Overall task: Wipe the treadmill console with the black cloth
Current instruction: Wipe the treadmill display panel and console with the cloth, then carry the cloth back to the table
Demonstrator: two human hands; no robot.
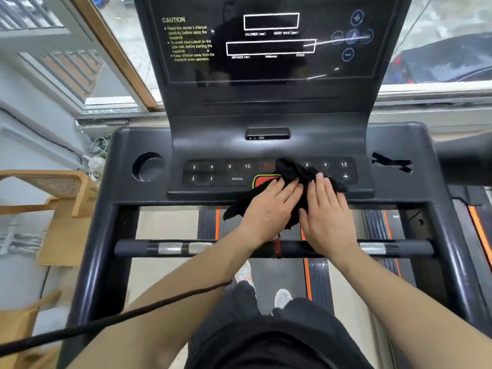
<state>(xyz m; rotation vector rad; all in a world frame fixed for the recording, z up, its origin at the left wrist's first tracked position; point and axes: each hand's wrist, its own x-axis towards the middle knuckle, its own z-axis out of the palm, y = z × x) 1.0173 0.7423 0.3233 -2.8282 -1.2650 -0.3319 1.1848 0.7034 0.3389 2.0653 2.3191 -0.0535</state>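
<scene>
The black cloth (292, 170) lies bunched on the button panel of the dark treadmill console (213, 173), covering the middle buttons and part of the red stop button (262, 181). One end of it hangs over the console's front lip toward the left. My left hand (269, 206) rests flat on the cloth, fingers together and pointing up-right. Beside it, my right hand (326, 206) also lies flat on the cloth, fingers extended. The two hands nearly touch. The dark display screen (269, 46) rises behind the panel.
A round cup holder (147, 166) sits at the console's left, a slot (391, 162) at its right. The handlebar with silver sensors (175, 247) crosses under my forearms. A wooden chair (53, 198) stands at the left. A black cable (119, 315) runs across my left arm.
</scene>
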